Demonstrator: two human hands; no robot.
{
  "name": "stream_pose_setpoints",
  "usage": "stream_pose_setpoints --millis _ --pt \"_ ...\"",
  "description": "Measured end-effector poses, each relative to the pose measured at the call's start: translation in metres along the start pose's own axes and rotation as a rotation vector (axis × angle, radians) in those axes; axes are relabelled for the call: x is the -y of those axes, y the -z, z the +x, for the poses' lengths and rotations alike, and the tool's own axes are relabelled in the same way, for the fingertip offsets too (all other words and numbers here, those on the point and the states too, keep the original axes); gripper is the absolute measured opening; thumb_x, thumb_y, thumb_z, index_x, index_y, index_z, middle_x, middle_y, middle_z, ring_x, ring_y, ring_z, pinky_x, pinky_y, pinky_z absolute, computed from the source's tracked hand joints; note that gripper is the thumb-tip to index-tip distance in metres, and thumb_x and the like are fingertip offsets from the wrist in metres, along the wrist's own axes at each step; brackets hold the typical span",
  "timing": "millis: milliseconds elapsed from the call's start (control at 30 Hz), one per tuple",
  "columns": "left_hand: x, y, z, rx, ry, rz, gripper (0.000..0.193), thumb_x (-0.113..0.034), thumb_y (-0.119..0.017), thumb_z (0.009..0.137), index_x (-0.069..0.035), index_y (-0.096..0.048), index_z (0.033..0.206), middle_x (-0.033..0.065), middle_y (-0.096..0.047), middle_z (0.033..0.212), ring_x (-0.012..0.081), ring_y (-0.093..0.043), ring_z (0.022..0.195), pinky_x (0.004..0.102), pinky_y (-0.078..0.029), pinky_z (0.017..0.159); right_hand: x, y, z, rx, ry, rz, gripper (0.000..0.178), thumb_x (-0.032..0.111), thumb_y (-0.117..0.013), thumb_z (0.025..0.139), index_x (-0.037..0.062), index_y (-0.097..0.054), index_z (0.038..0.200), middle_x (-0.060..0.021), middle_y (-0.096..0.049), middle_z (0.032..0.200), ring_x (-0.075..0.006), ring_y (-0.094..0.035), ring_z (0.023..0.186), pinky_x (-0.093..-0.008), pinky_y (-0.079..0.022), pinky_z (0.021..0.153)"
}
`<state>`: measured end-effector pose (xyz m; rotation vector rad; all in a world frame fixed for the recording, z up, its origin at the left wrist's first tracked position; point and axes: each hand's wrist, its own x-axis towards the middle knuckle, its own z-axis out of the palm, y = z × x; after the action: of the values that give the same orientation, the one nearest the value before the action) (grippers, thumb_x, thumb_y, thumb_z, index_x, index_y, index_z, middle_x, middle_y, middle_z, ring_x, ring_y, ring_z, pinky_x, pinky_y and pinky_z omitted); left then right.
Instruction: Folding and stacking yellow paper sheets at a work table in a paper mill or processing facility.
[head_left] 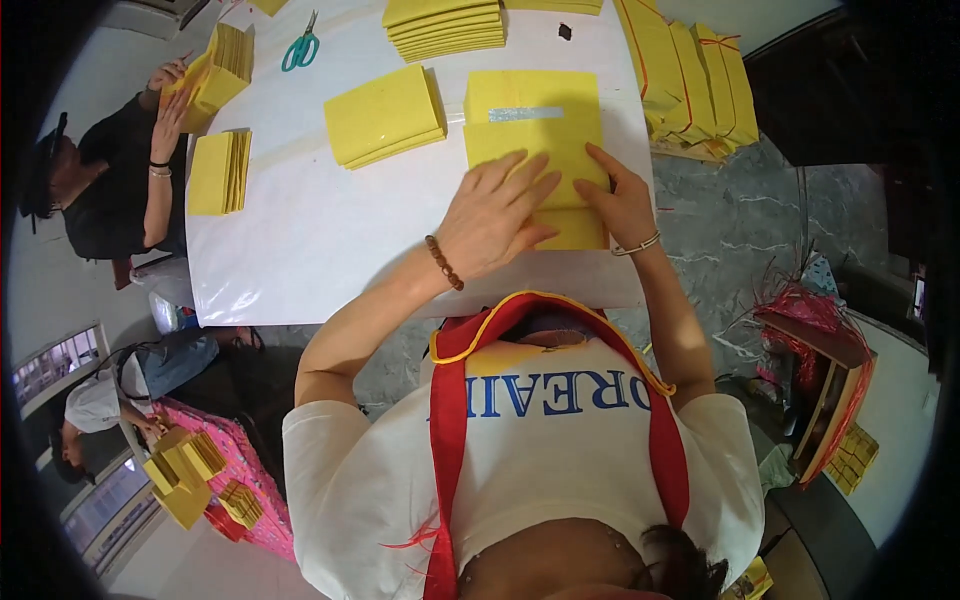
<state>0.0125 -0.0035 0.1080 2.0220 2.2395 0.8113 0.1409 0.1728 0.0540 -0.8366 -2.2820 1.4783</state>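
A stack of yellow paper [575,135], partly folded over, lies at the table's near right edge in front of me. Across its upper part runs a silvery strip [525,114]. My left hand [498,212] rests on the paper with its fingers spread and holds nothing. At the paper's right edge my right hand [622,205] touches it, thumb and forefinger apart. The undersides of both hands are hidden. To the left of the paper sits a folded yellow bundle [383,117].
More yellow stacks [445,28] and teal-handled scissors [301,48] lie on the white-covered table [290,230]. A co-worker [125,185] handles yellow paper at the left; another person [120,400] works at a pink-covered table [235,460]. Tied yellow bundles [690,85] stand beyond the right edge.
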Motion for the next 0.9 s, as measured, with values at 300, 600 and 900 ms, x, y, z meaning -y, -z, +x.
stream_pose_setpoints --millis 300,600,900 --pt "0.011 -0.017 -0.006 0.159 -0.042 0.117 0.057 -0.036 -0.058 0.077 -0.008 -0.046 0.125 0.0093 -0.042 0.131 0.0287 -0.037 0.120 0.0405 -0.030 0.094 0.026 -0.001 -0.027 -0.128 0.425 -0.562 0.057 0.029 -0.061 0.077 0.0054 -0.044 0.126 -0.0130 -0.034 0.138 -0.0269 -0.041 0.120 -0.0460 -0.034 0.093" --pt "0.006 -0.018 -0.001 0.195 -0.125 0.264 0.054 -0.021 -0.060 0.074 -0.006 -0.047 0.125 0.0159 -0.045 0.125 0.0298 -0.044 0.112 0.0386 -0.037 0.087 0.020 -0.005 -0.046 0.201 0.413 -0.700 0.058 0.039 -0.051 0.084 0.0067 -0.038 0.131 -0.0102 -0.030 0.140 -0.0289 -0.023 0.132 -0.0562 -0.018 0.101" --pt "0.011 -0.046 0.020 0.090 -0.063 0.376 0.042 -0.017 -0.060 0.065 -0.001 -0.055 0.104 0.0056 -0.052 0.087 0.0202 -0.052 0.080 0.0326 -0.044 0.061 0.014 0.007 -0.034 -0.159 0.154 0.299 0.050 0.017 -0.047 0.088 0.0046 -0.032 0.134 -0.0118 -0.033 0.137 -0.0258 -0.037 0.123 -0.0371 -0.033 0.097"
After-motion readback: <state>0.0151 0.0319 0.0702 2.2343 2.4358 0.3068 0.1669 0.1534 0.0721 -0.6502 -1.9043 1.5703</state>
